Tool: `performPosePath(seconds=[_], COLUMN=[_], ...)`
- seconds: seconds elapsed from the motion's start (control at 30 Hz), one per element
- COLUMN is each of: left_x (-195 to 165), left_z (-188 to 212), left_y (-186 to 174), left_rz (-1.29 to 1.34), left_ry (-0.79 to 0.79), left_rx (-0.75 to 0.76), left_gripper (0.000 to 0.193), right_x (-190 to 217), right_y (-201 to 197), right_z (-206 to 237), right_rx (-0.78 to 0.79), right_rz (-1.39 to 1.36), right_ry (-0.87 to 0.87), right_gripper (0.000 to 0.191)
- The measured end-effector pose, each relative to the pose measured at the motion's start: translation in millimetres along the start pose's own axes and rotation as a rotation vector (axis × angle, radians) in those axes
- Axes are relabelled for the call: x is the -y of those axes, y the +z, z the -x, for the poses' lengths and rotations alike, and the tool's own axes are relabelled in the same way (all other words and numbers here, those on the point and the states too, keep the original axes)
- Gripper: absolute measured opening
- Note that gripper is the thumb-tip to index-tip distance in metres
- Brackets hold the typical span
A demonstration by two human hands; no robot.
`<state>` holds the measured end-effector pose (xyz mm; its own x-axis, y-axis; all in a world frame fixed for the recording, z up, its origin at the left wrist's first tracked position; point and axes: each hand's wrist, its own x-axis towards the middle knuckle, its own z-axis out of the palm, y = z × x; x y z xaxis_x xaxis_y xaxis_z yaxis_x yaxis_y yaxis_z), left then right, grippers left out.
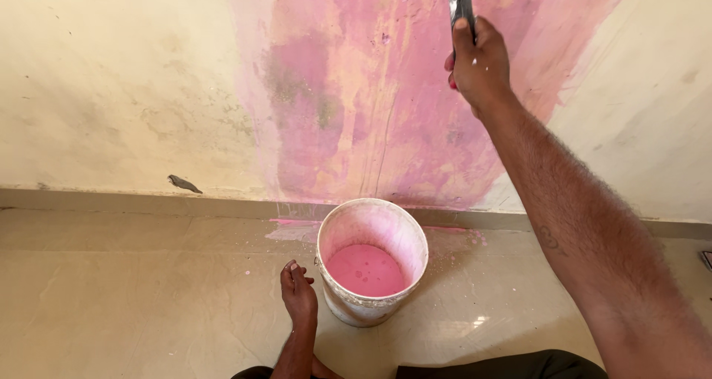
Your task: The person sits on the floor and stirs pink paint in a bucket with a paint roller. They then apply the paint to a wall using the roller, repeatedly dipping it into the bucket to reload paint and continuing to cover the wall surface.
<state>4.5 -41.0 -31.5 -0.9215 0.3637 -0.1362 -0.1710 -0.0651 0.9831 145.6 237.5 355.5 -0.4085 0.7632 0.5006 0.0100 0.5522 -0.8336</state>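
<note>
Beige tiled floor [133, 305], white bucket [404, 234] of pink paint standing on it, pink splatters [293, 231]

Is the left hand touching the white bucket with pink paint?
Apart. The head view shows a strip of floor between the left hand and the bucket.

The brush [460, 4] runs off the top edge, its bristles unseen; the right hand [478, 60] hides its grip.

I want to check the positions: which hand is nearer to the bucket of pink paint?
The left. The left hand rests on the floor just beside the bucket; the right hand is raised to the wall, holding a brush.
</note>
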Motion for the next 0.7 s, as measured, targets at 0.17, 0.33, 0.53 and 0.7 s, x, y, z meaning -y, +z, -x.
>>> performPosePath(seconds=[0.17,0.33,0.53,0.7], left_x=[1,-3,-3,-2], left_z=[3,2,2,-3], left_y=[2,3,0,1], left_rz=[-0.009,-0.008,-0.006,0.063], left_ry=[-0.001,0.009,0.042,0.117], left_rx=[0.002,-0.003,0.009,0.013], left_gripper=[0.047,0.048,0.049,0.049], right_x=[9,6,0,-6], right_y=[-1,0,3,4], right_z=[-5,2,-1,-8], right_rx=[-0.022,-0.062,-0.069,-0.078], right_rz=[0.012,-0.003,-0.028,-0.093], right_ry=[0.026,-0.081,-0.086,-0.081], right_gripper=[0.032,0.029,0.031,0.027])
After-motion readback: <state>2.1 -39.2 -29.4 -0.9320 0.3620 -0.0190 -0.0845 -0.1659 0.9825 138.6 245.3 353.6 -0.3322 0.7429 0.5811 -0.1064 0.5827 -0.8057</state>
